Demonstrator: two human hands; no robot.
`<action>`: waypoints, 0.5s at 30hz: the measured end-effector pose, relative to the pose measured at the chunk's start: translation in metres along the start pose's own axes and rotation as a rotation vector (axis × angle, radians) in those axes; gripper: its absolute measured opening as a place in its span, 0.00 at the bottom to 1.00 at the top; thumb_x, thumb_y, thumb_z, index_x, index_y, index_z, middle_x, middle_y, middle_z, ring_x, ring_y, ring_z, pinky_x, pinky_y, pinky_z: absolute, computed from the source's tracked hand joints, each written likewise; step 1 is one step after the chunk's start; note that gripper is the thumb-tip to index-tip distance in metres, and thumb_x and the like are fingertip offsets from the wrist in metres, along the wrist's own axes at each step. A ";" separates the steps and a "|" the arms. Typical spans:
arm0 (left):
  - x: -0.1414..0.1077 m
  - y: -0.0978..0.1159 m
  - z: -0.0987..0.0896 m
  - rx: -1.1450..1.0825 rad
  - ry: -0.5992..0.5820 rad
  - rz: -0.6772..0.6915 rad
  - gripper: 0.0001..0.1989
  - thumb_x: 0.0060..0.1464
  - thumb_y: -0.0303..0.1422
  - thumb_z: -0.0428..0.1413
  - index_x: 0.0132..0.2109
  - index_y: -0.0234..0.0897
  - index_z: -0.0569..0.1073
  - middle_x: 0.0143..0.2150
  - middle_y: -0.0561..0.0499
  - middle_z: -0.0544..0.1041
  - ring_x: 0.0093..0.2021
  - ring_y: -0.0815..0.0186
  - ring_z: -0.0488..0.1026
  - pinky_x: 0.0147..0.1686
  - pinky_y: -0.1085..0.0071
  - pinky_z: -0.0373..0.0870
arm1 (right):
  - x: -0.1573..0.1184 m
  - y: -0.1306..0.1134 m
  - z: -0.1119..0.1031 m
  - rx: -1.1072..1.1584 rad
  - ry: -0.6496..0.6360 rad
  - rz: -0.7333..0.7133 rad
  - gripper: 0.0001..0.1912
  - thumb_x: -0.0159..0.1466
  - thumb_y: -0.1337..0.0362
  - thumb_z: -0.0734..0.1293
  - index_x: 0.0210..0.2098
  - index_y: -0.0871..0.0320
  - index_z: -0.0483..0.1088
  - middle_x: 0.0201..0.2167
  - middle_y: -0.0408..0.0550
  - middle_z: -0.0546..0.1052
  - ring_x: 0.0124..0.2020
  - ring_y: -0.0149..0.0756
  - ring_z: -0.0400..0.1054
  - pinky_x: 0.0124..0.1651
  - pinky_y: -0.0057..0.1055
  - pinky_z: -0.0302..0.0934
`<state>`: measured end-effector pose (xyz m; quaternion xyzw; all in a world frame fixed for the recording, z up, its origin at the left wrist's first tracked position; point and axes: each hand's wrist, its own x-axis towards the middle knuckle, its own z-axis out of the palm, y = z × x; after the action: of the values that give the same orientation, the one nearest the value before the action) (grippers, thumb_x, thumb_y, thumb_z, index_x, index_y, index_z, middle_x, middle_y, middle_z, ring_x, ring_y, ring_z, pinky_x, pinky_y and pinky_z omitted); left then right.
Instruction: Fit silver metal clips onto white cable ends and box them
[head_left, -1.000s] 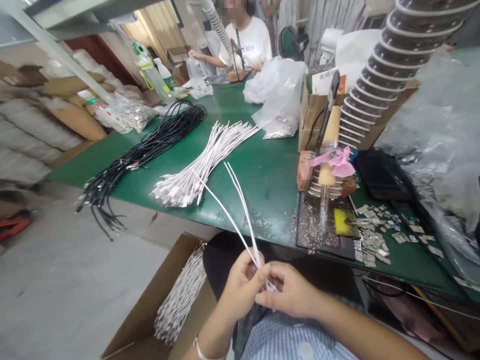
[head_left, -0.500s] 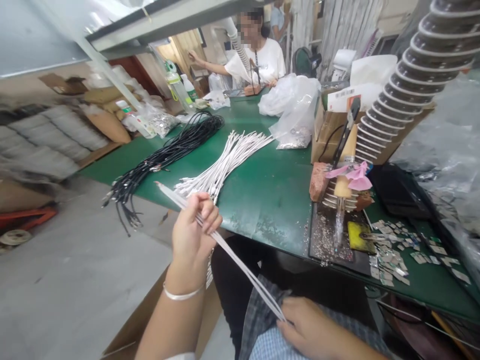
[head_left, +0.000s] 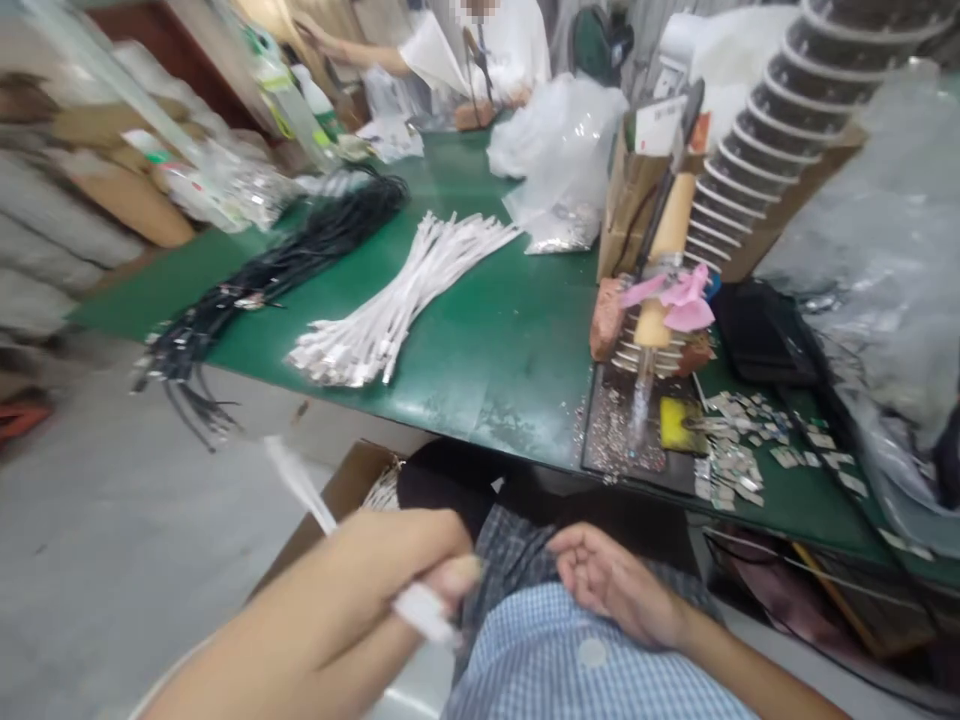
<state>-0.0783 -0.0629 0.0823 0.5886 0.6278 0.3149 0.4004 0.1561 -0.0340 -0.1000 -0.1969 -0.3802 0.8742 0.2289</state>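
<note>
My left hand (head_left: 375, 590) is closed around a few white cables (head_left: 304, 490), blurred by motion. One end sticks out past the knuckles to the upper left, and a white end shows below the thumb. Low over the lap, my right hand (head_left: 611, 580) has its fingers loosely curled and shows nothing in them. On the green table (head_left: 487, 350) lies a fanned bundle of white cables (head_left: 405, 300), its connector ends towards me. To its left is a bundle of black cables (head_left: 277, 260).
At the right, a soldering iron with a pink tie (head_left: 656, 290) stands over a dark board (head_left: 615, 430), beside a yellow sponge (head_left: 681, 424) and small metal pieces (head_left: 731, 470). A ribbed hose (head_left: 795, 130) hangs above. Plastic bags (head_left: 562, 160) and a co-worker (head_left: 510, 50) are across the table.
My left hand has come down and closer with the white cables, turning over. My right hand has let go of their lower end and its fingers have loosened. The view has tilted down.
</note>
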 end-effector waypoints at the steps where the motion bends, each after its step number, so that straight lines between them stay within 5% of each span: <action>1: 0.006 -0.008 0.014 0.084 -0.241 0.015 0.11 0.54 0.34 0.57 0.23 0.41 0.72 0.20 0.54 0.71 0.20 0.67 0.64 0.22 0.70 0.59 | 0.001 -0.005 0.002 0.034 0.019 -0.015 0.39 0.54 0.32 0.62 0.49 0.57 0.65 0.32 0.44 0.65 0.22 0.24 0.49 0.24 0.24 0.42; 3: 0.019 -0.026 0.048 0.125 -0.408 -0.005 0.07 0.57 0.31 0.54 0.31 0.41 0.74 0.25 0.54 0.75 0.24 0.67 0.69 0.25 0.72 0.61 | 0.002 -0.014 0.003 0.066 0.068 -0.037 0.42 0.53 0.29 0.60 0.52 0.56 0.63 0.37 0.46 0.66 0.23 0.24 0.51 0.24 0.25 0.45; 8: 0.035 -0.059 0.118 -0.018 -0.451 -0.038 0.08 0.55 0.38 0.59 0.38 0.39 0.74 0.28 0.53 0.76 0.27 0.66 0.71 0.29 0.73 0.63 | -0.008 -0.025 0.001 0.031 0.151 -0.072 0.41 0.57 0.29 0.55 0.59 0.49 0.56 0.49 0.49 0.61 0.33 0.30 0.62 0.35 0.31 0.60; 15: 0.037 -0.063 0.138 -0.130 -0.386 0.068 0.13 0.60 0.30 0.50 0.26 0.37 0.64 0.22 0.57 0.66 0.24 0.71 0.61 0.33 0.72 0.64 | -0.021 -0.040 0.003 -0.442 0.107 -0.126 0.41 0.63 0.33 0.47 0.66 0.50 0.46 0.57 0.54 0.58 0.52 0.43 0.64 0.56 0.44 0.58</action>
<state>0.0120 -0.0432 -0.0439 0.6317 0.4977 0.2495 0.5394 0.1818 -0.0231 -0.0646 -0.2642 -0.5613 0.7420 0.2540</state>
